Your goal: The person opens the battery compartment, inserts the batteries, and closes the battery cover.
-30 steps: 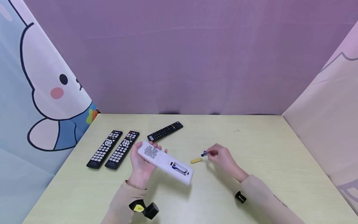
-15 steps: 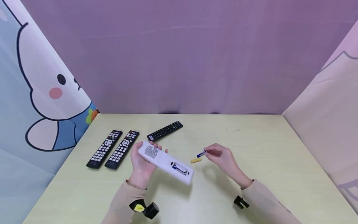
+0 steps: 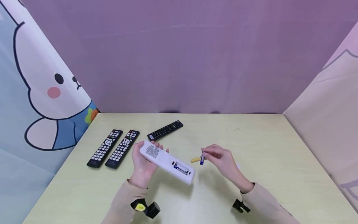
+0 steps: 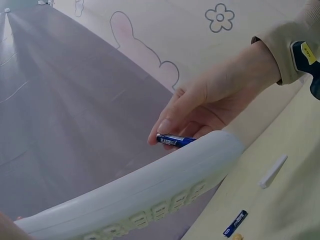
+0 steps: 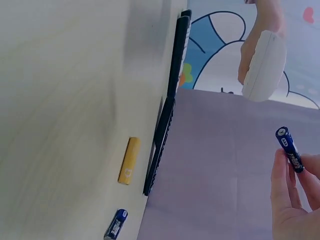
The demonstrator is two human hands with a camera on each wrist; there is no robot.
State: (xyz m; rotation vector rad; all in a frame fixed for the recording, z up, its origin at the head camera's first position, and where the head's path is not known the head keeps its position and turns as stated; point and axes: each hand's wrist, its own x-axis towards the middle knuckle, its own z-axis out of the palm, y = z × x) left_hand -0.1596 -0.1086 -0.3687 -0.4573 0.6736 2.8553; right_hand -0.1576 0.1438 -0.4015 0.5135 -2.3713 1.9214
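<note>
My left hand point(image 3: 142, 166) holds a white remote control point(image 3: 163, 162) with its back facing up. The battery compartment point(image 3: 181, 168) near its right end is uncovered; what sits inside is too small to tell. To the right of the remote and apart from it, my right hand point(image 3: 223, 158) pinches a blue battery point(image 3: 202, 158) between thumb and fingers, with the battery near upright in the head view. A yellow battery point(image 3: 195, 160) lies on the table just behind it. Another blue battery point(image 5: 116, 224) rests on the table in the right wrist view.
Two black remotes point(image 3: 104, 148) with white buttons lie side by side at the left of the table. A third, slimmer black remote point(image 3: 165, 130) lies slanted farther back. In the left wrist view, a small white cover point(image 4: 273, 171) is on the table. Fabric walls point(image 3: 179, 56) enclose the table.
My right hand has shifted slightly, and the blue battery in its fingertips has turned from lying sideways to near upright. The left hand and the white remote have barely moved.
</note>
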